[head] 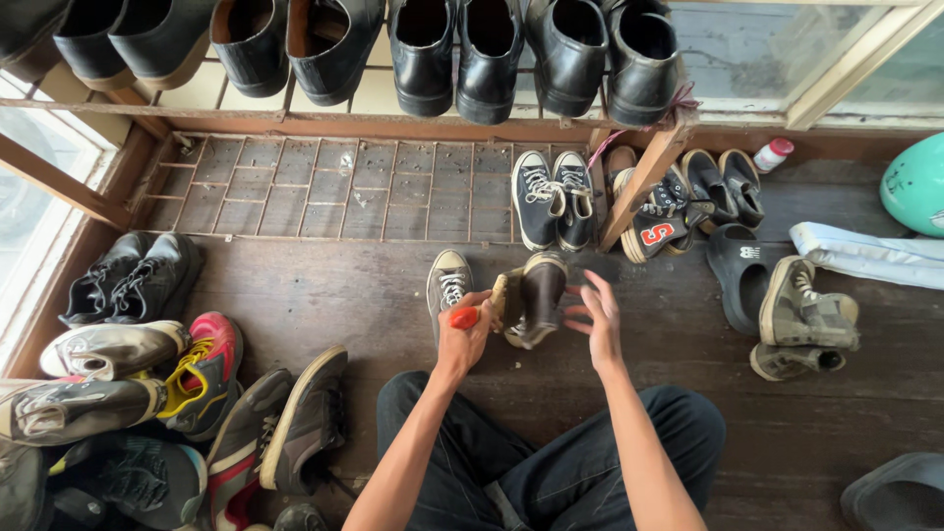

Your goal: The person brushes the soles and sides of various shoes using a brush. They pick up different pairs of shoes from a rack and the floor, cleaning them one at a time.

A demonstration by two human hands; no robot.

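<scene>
Head cam looking down: left hand (464,332) is wrapped around a small red-orange tool (463,318), pressed against a worn sneaker (534,298) held sole-up just off the wooden floor (374,295). Right hand (598,313) sits open at the sneaker's 3 o'clock, fingers spread, barely touching it. Its grey mate (448,285) lies at 9 o'clock.

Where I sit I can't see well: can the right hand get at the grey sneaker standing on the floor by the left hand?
Probably not directly: the grey sneaker stands beyond the left hand, and the held shoe lies between it and the right hand.
</scene>
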